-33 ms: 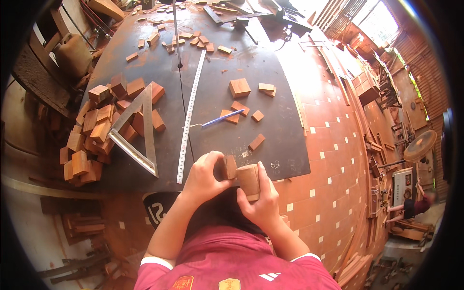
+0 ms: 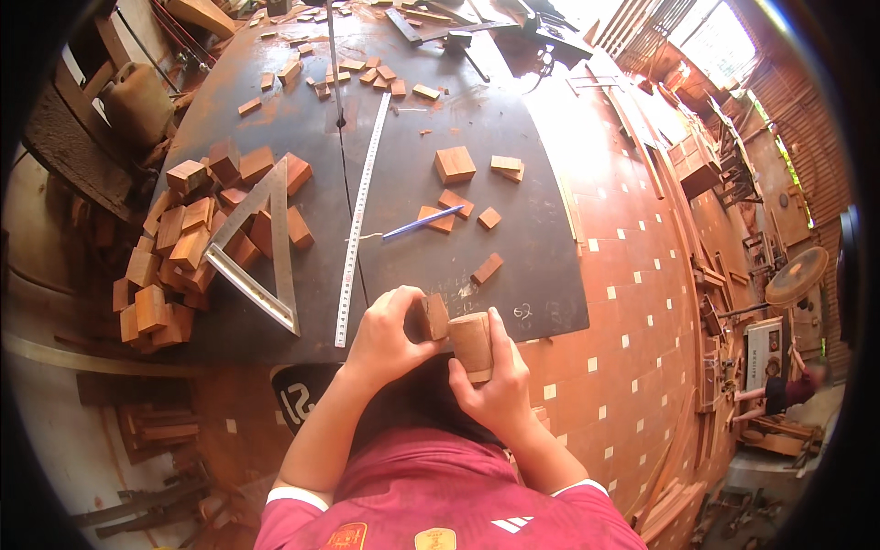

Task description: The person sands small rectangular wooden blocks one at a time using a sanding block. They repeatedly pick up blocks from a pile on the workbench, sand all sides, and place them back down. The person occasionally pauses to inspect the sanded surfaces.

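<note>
Over the near edge of the dark table (image 2: 403, 243), both my hands hold wood in front of my body. My left hand (image 2: 390, 332) is closed on a small reddish-brown wooden block (image 2: 434, 317), gripped between thumb and fingers. In my right hand (image 2: 498, 374) is a lighter wooden piece with a rounded side (image 2: 471, 346), my thumb against its lower part. The two pieces are side by side, very near each other; I cannot tell if they touch. Beyond them on the table lie a small dark wood block (image 2: 487, 269) and a blue pen (image 2: 423, 223) across flat wood pieces.
A white ruler (image 2: 363, 220) lies lengthwise left of the pen. Further left, a metal triangular square (image 2: 282, 247) leans on a heap of wooden blocks (image 2: 170, 234). Small offcuts (image 2: 379, 76) are scattered at the far side. Tiled floor (image 2: 605, 367) runs along the right.
</note>
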